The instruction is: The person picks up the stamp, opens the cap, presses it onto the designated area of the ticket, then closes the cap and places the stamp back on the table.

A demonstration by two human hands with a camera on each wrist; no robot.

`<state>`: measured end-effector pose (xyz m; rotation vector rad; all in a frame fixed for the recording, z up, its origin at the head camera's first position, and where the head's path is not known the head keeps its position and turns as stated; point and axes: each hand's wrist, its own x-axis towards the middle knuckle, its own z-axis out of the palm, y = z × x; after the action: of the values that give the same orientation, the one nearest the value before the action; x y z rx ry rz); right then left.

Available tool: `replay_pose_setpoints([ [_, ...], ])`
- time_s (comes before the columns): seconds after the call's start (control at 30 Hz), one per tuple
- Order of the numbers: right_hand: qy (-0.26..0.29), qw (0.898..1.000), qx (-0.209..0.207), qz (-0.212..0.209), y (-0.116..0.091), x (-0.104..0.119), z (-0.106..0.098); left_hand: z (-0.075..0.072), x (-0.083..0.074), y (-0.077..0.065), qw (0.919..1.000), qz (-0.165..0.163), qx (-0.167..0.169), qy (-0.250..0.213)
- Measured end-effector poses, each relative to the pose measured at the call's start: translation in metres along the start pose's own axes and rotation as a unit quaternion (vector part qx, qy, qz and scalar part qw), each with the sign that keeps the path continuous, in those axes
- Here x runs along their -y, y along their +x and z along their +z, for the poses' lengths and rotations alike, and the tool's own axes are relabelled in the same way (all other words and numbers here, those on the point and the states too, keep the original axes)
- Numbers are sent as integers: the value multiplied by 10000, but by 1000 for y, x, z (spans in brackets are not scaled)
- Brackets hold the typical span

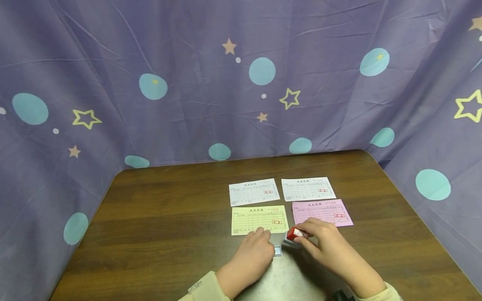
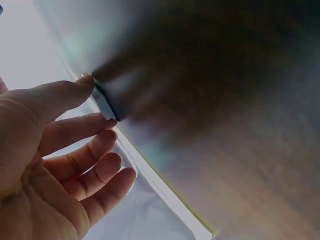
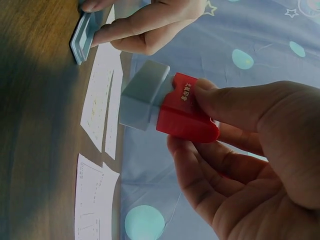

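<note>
My right hand grips a red self-inking stamp between thumb and fingers. The stamp's grey lower part points toward the table and is lifted off it. On the table to its left lies a small pale rectangular stamp cap. My left hand pinches this cap at its edges with thumb and index finger, while the other fingers are loosely bent. A yellow slip and a pink slip lie just beyond the hands, each bearing a red stamped mark.
Two white slips lie farther back, also marked in red. All the papers lie flat on the brown wooden table. A purple curtain with stars and spots hangs around the table's back and sides.
</note>
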<state>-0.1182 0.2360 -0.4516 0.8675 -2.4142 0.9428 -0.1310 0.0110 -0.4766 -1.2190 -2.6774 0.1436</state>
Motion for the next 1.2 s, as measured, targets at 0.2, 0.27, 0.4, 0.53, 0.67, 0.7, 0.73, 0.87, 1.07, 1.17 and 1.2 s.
replay_pose_setpoints([
  [0.2,-27,10000,-32,-12,0,0,1,1,-1,1,10000,-5,71,62],
  [0.27,-19,10000,-38,-13,0,0,1,2,-1,1,10000,-6,57,51],
  [0.4,19,10000,-36,-32,0,0,1,1,-1,0,10000,-44,-24,35],
  [0.53,25,10000,-39,-66,0,-1,2,0,-1,-1,9999,-112,-52,24],
  [0.67,21,10000,-16,-40,0,0,2,-3,-1,-2,9998,-184,32,41],
  [0.7,24,10000,-4,-23,0,0,2,-4,-1,-2,9998,-208,54,24],
  [0.73,25,10000,7,-11,0,0,2,-5,-1,-2,9997,-223,68,4],
  [0.87,23,10000,34,19,0,0,2,-9,0,-4,9994,-283,-13,-191],
  [1.07,57,10000,25,-2,0,0,2,-11,7,-8,9942,-244,-469,-940],
  [1.17,97,9999,40,-4,1,0,2,-11,11,-9,9878,-238,-579,-1424],
  [1.2,102,9999,45,-5,1,0,2,-11,12,-9,9846,-287,-576,-1627],
])
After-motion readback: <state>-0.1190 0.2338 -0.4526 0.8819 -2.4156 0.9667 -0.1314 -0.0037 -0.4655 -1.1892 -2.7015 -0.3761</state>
